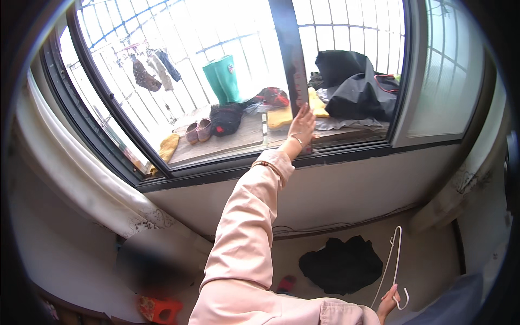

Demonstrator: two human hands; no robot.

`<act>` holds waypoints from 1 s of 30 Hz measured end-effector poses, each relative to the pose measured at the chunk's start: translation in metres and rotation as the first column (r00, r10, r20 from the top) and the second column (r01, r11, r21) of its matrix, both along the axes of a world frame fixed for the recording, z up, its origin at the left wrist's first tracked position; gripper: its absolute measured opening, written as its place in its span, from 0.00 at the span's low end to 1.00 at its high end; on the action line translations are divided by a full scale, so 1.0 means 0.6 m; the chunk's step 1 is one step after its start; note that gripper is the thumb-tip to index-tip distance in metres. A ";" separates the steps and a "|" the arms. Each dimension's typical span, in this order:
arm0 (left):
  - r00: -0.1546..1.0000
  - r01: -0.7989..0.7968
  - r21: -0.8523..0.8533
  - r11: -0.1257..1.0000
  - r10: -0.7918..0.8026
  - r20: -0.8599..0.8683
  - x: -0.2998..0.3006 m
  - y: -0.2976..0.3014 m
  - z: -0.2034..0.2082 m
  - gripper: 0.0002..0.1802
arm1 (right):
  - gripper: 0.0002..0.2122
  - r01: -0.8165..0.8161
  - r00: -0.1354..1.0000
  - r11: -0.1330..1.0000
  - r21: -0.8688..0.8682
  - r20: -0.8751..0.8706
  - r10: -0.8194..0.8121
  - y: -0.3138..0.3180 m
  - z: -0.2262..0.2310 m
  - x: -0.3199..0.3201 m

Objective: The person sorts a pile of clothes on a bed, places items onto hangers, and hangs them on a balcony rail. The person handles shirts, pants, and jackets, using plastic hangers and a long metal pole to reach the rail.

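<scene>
My left hand (302,129) reaches up to the sliding window, its fingers closed against the dark upright window frame (295,70). A bracelet and a beaded band circle that wrist, below a pale pink sleeve. Low on the right, my right hand (387,303) grips a thin white clothes hanger (398,254). Its hook hangs down beside the hand and nothing is on it. A crumpled black garment (342,265) lies on the floor left of the hanger.
Beyond the window, a ledge holds green boots (222,80), shoes (199,131), dark cloth (226,118) and a black bag (357,86). Socks (154,70) hang by the metal bars. Curtains (81,162) flank the window. A red-orange plastic object (160,309) stands low left.
</scene>
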State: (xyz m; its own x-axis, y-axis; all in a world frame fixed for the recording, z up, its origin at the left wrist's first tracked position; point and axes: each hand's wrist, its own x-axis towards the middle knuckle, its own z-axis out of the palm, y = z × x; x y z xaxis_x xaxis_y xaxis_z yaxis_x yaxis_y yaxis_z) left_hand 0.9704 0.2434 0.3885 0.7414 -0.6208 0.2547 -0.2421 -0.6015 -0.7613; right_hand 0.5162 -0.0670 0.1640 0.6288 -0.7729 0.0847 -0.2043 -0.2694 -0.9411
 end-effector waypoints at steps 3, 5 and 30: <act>0.986 0.151 -0.025 0.988 -0.149 0.072 0.020 0.034 -0.024 0.28 | 0.23 0.058 0.998 0.993 0.102 0.011 -0.059 0.067 0.005 0.031; 0.965 0.259 -0.045 0.965 -0.256 0.064 0.025 0.056 -0.026 0.26 | 0.22 0.108 0.993 0.975 0.192 0.030 -0.116 0.110 0.006 0.058; 0.998 -0.052 0.035 0.998 0.052 0.025 -0.032 0.330 -0.024 0.33 | 0.24 -0.144 0.986 0.990 0.005 0.089 0.143 0.231 0.065 0.091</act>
